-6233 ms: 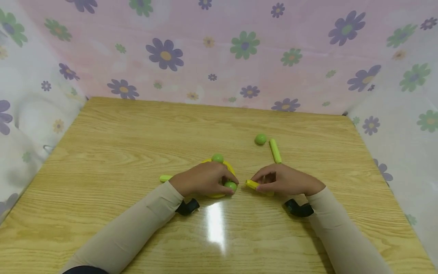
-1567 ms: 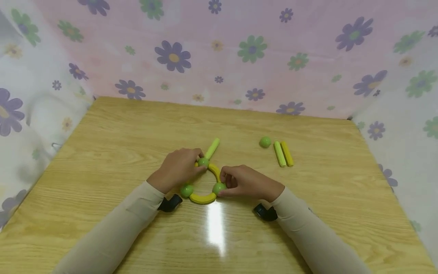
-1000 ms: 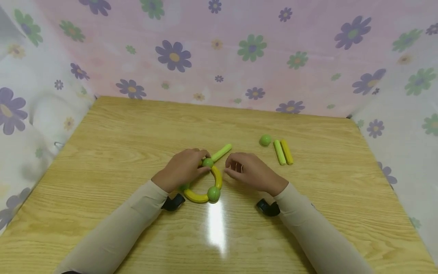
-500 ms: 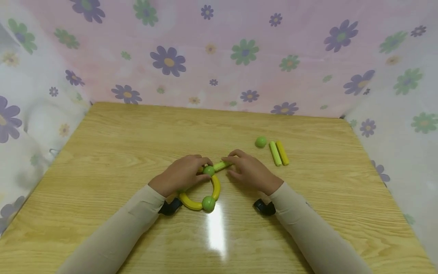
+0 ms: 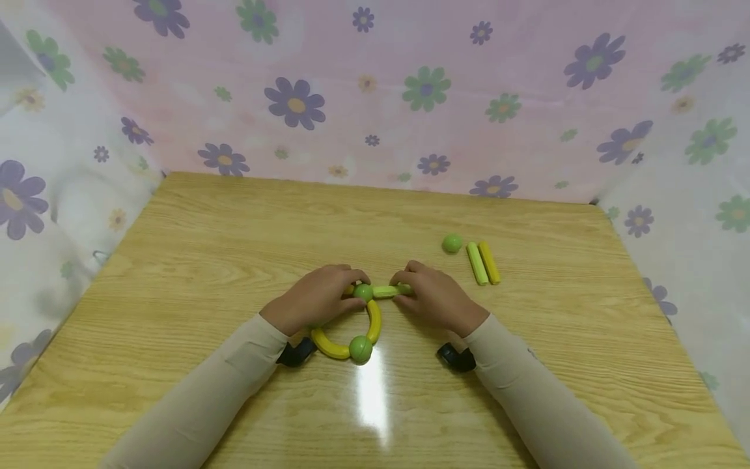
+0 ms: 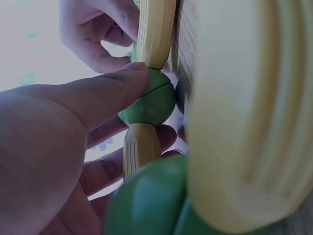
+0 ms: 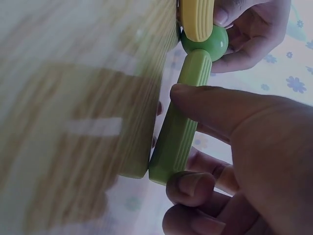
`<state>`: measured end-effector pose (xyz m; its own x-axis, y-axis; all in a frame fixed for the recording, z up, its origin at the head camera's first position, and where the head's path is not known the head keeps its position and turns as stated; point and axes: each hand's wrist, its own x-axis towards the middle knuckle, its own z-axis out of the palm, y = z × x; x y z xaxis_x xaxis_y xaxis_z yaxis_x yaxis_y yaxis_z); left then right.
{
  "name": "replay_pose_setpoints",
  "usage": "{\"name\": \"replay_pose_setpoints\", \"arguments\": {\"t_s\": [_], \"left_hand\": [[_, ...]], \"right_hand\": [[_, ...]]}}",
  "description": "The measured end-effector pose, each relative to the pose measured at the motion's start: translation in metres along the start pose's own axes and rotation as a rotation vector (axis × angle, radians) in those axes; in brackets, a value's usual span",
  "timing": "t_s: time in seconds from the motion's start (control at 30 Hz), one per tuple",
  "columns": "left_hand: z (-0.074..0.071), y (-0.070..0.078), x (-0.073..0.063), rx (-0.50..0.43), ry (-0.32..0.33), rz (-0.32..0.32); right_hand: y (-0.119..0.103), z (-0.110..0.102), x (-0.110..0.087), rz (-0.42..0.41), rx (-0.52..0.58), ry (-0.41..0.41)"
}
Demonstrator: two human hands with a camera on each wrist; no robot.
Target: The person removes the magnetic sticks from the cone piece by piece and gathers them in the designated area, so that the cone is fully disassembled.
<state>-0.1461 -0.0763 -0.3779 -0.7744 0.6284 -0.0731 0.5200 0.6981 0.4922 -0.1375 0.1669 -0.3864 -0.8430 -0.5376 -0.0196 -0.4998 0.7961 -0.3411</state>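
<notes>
In the head view my left hand (image 5: 316, 299) pinches a green toy ball (image 5: 364, 292) between thumb and fingers. This ball joins a ring of curved yellow toy rods (image 5: 374, 320), with another green ball (image 5: 360, 350) at the ring's near side. A straight light green toy rod (image 5: 383, 292) reaches rightward from the pinched ball, its end touching it. My right hand (image 5: 436, 296) holds that rod, thumb on one side and fingers on the other, as the right wrist view shows along the rod's grooved body (image 7: 178, 127). My left hand covers the ring's left part.
Farther back on the right of the wooden table (image 5: 234, 228) lie a loose green ball (image 5: 452, 243), a light green rod (image 5: 477, 264) and a straight yellow rod (image 5: 489, 262), side by side. Flowered cloth (image 5: 363, 85) hangs behind the table.
The straight yellow rod left my right hand for the back right. My right hand went from the near ball to the light green rod, which swung from pointing away to pointing right.
</notes>
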Motion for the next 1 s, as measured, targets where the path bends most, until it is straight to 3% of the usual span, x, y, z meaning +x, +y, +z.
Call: {"name": "replay_pose_setpoints", "arguments": {"t_s": [0.3, 0.67, 0.8, 1.0], "left_hand": [[0.002, -0.001, 0.002, -0.026, -0.013, 0.014], [0.002, -0.002, 0.0, -0.03, 0.018, -0.006], [0.002, -0.001, 0.001, -0.023, 0.025, 0.011], [0.002, -0.002, -0.001, -0.02, 0.019, 0.014]], "right_hand": [[0.0, 0.0, -0.004, 0.007, 0.042, -0.043], [0.012, -0.007, 0.0, 0.046, 0.105, -0.002], [0.015, -0.013, -0.007, 0.063, 0.138, 0.063], [0.023, -0.027, -0.023, 0.048, 0.159, 0.225]]}}
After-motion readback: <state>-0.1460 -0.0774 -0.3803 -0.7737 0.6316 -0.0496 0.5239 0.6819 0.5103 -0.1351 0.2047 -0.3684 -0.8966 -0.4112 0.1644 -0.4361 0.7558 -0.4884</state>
